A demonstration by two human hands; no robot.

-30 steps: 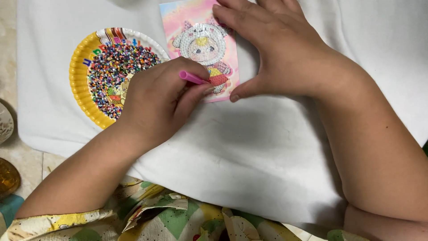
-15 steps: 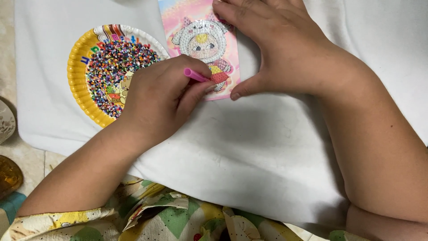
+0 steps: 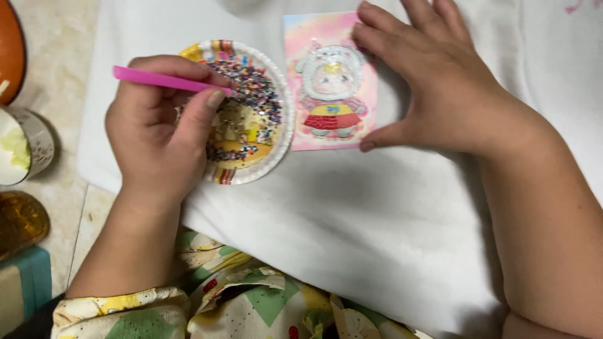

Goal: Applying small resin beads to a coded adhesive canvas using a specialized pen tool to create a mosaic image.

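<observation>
- Left hand (image 3: 160, 135) pinched shut around pink pen (image 3: 164, 80), thumb and forefinger near the tip end, tip down over the beads in paper plate (image 3: 284, 135).
- Right hand (image 3: 440, 94) spread flat and holding nothing, fingers and thumb pressing the right edge of picture card (image 3: 330, 81) onto white cloth (image 3: 352, 213).
- Picture card lying flat just right of the plate, nearly touching its rim, far side of the cloth; shows a small figure in a pale hood and red skirt on a pink ground.
- Plate on the left part of the cloth, filled with a heap of tiny mixed-colour beads (image 3: 260, 94), thickest along the far and right side.
- Likely step: picking up one bead on the pen tip. Best done with the pen close to upright, pressed lightly on a single bead lying apart from the heap, not dug into the thick pile.
- Worth keeping the wrist low and steady above the plate's rim, so as not to tip it toward the near edge of the cloth.
- Worth keeping the flat hand's pressure even, so the card stays square and ready.
- Off the cloth to the left on tiled floor (image 3: 56, 56): a cup (image 3: 25, 147) with something pale inside, an orange-brown curved thing at the far corner, an amber thing nearer; all well apart from both hands.
- Whether a bead already clings to the tip: cannot tell, hidden among the beads.
</observation>
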